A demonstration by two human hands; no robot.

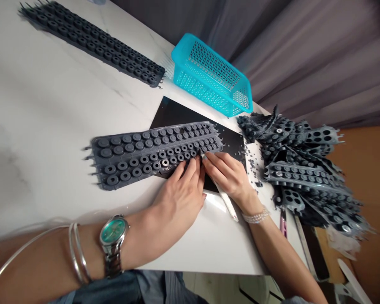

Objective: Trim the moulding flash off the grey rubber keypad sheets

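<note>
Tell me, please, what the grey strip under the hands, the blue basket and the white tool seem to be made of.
The strip looks like matte moulded rubber: dull dark grey, with small crumbs of it nearby. The basket seems to be glossy turquoise plastic, moulded as a thin lattice. The tool has a smooth pale surface, perhaps plastic, though blur leaves that open.
</note>
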